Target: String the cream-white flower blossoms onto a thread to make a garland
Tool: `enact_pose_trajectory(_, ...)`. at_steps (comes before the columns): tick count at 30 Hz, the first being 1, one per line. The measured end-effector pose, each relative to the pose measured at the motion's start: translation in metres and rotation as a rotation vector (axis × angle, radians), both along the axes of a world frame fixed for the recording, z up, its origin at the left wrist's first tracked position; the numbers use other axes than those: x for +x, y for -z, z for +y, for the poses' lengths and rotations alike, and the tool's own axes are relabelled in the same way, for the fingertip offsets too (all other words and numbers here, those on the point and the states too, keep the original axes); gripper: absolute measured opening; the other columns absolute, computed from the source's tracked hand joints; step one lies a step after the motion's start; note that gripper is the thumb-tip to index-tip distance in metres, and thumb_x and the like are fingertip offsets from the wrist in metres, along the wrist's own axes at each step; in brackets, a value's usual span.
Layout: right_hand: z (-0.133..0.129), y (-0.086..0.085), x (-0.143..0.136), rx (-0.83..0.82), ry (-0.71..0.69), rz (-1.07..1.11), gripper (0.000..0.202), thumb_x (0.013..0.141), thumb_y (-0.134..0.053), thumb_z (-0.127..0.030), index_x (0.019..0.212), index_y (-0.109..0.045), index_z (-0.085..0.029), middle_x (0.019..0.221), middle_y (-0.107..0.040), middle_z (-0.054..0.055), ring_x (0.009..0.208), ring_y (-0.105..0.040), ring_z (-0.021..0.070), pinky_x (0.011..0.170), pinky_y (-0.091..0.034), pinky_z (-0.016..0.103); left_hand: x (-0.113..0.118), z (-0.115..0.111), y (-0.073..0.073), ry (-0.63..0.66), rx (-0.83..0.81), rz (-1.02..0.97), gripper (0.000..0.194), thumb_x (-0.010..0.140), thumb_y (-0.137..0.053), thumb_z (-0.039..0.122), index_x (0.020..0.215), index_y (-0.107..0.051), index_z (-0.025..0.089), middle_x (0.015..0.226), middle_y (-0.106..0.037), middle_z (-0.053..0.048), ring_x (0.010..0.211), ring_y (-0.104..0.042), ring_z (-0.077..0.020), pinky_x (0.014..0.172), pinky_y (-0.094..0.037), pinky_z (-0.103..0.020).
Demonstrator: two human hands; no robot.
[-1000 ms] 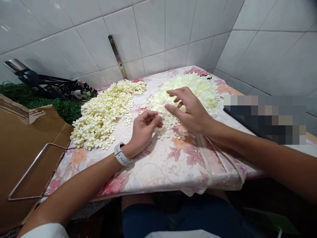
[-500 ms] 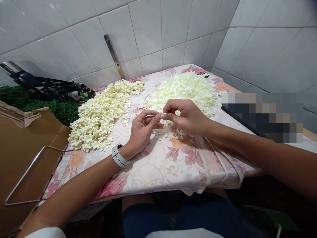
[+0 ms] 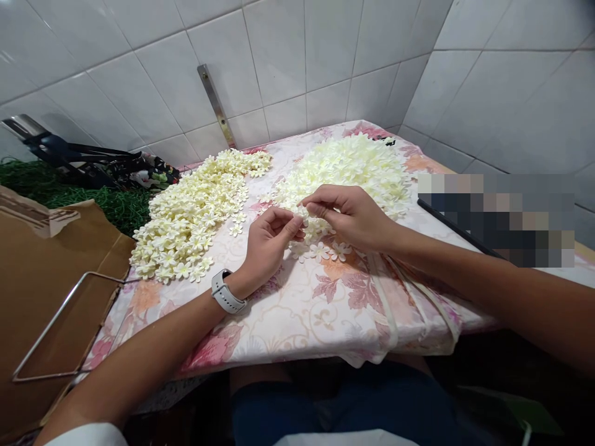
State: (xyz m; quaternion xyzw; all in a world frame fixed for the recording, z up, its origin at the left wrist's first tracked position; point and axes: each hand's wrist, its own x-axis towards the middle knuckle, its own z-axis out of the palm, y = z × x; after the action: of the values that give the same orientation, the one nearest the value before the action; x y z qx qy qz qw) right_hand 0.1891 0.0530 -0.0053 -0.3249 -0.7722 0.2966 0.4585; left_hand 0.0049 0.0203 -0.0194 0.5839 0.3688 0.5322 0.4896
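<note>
My left hand (image 3: 271, 243), with a pale watch on its wrist, is closed in a pinch over the near edge of the right flower pile; what it holds is too small to make out. Close beside it, my right hand (image 3: 351, 215) has thumb and index finger pressed together, with something tiny and unclear at the tips. Beyond my right hand lies a loose pile of white flowers (image 3: 357, 164). A denser heap of cream flowers (image 3: 186, 217) stretches along the left side of the table. A few white flowers (image 3: 320, 251) lie just below my hands.
The table wears a floral cloth (image 3: 297, 316). At the left stand a cardboard box (image 3: 60, 291) with a bent metal wire, green artificial grass (image 3: 111, 210) and a dark patterned item. Pale strips (image 3: 383, 297) hang over the front edge. A dark-edged, pixelated object lies right.
The fingertips of my right hand have shifted slightly up and left, a little apart from my left thumb. My left hand stays nearly in place.
</note>
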Motion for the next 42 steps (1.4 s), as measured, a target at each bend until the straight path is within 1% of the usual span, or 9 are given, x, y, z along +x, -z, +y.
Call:
enact_pose_trajectory(4, -0.001, 0.000, -0.002, -0.151, -0.037, 0.135, 0.040, 0.076, -0.078, -0.056, 0.084, -0.069, -0.018, 0.078, -0.069, 0.005, 0.068, -0.059, 0.0161, 0.063, -0.048, 0.030, 0.000, 0.000, 0.000, -0.004, 0.008, -0.014, 0.030, 0.079, -0.080, 0.041, 0.081, -0.063, 0.017, 0.072, -0.066, 0.001, 0.063, -0.064, -0.0097, 0.063, -0.055, -0.023)
enact_pose_trajectory(8, -0.001, -0.001, -0.002, -0.200, -0.053, 0.179, 0.050, 0.060, -0.089, -0.056, 0.081, -0.067, -0.017, 0.074, -0.066, 0.003, 0.062, -0.056, 0.0135, 0.057, -0.047, 0.028, 0.000, 0.000, -0.001, -0.023, 0.002, -0.029, 0.029, 0.078, -0.081, 0.038, 0.079, -0.061, 0.017, 0.070, -0.064, 0.002, 0.062, -0.064, -0.0091, 0.061, -0.054, -0.021)
enact_pose_trajectory(14, -0.001, -0.003, -0.003, -0.100, 0.044, 0.191, 0.037, 0.071, -0.083, -0.053, 0.072, -0.070, -0.018, 0.073, -0.069, 0.005, 0.069, -0.061, 0.0179, 0.066, -0.051, 0.034, 0.000, 0.000, 0.000, -0.043, -0.024, -0.040, 0.031, 0.079, -0.080, 0.040, 0.081, -0.061, 0.017, 0.072, -0.066, 0.002, 0.062, -0.065, -0.0090, 0.062, -0.055, -0.021)
enact_pose_trajectory(19, 0.002, -0.005, 0.000, -0.161, 0.107, 0.255, 0.030, 0.071, -0.085, -0.043, 0.073, -0.068, -0.018, 0.074, -0.068, 0.005, 0.070, -0.062, 0.0177, 0.067, -0.053, 0.035, 0.000, 0.002, 0.003, -0.054, -0.050, -0.089, 0.031, 0.078, -0.081, 0.039, 0.082, -0.059, 0.018, 0.072, -0.066, 0.002, 0.061, -0.066, -0.0090, 0.063, -0.057, -0.022)
enact_pose_trajectory(24, 0.004, -0.007, 0.003, -0.175, 0.117, 0.242, 0.032, 0.072, -0.084, -0.041, 0.090, -0.073, -0.017, 0.079, -0.067, 0.004, 0.073, -0.060, 0.0157, 0.068, -0.053, 0.032, 0.000, 0.003, 0.003, -0.066, -0.053, -0.116, 0.032, 0.077, -0.083, 0.038, 0.081, -0.058, 0.017, 0.072, -0.065, 0.003, 0.061, -0.066, -0.0085, 0.063, -0.058, -0.021)
enact_pose_trajectory(29, 0.002, -0.009, 0.001, -0.248, 0.048, 0.288, 0.031, 0.073, -0.083, -0.044, 0.081, -0.072, -0.017, 0.077, -0.069, 0.005, 0.071, -0.062, 0.0155, 0.069, -0.053, 0.033, 0.000, 0.003, 0.002, -0.068, -0.067, -0.108, 0.034, 0.076, -0.083, 0.039, 0.081, -0.058, 0.017, 0.071, -0.065, 0.003, 0.060, -0.066, -0.0087, 0.062, -0.058, -0.021)
enact_pose_trajectory(31, 0.002, -0.009, 0.000, -0.277, 0.025, 0.338, 0.031, 0.070, -0.086, -0.043, 0.079, -0.070, -0.017, 0.074, -0.068, 0.003, 0.070, -0.063, 0.0153, 0.069, -0.054, 0.033, 0.000, 0.002, 0.002, -0.065, -0.067, -0.112, 0.033, 0.076, -0.083, 0.039, 0.081, -0.058, 0.017, 0.071, -0.065, 0.003, 0.060, -0.066, -0.0083, 0.062, -0.058, -0.021)
enact_pose_trajectory(36, 0.003, -0.008, 0.002, -0.320, 0.040, 0.377, 0.042, 0.055, -0.095, -0.040, 0.080, -0.069, -0.019, 0.071, -0.065, 0.001, 0.068, -0.062, 0.0149, 0.066, -0.053, 0.032, 0.001, 0.003, 0.003, -0.055, -0.061, -0.104, 0.033, 0.077, -0.082, 0.039, 0.081, -0.058, 0.017, 0.071, -0.066, 0.003, 0.061, -0.065, -0.0081, 0.063, -0.058, -0.021)
enact_pose_trajectory(42, 0.003, -0.010, 0.002, -0.327, 0.070, 0.315, 0.046, 0.053, -0.093, -0.051, 0.064, -0.064, -0.017, 0.064, -0.060, 0.001, 0.060, -0.052, 0.0122, 0.058, -0.045, 0.030, 0.001, 0.004, 0.004, -0.045, -0.074, -0.105, 0.033, 0.076, -0.083, 0.039, 0.082, -0.058, 0.017, 0.072, -0.065, 0.003, 0.061, -0.064, -0.0083, 0.062, -0.057, -0.021)
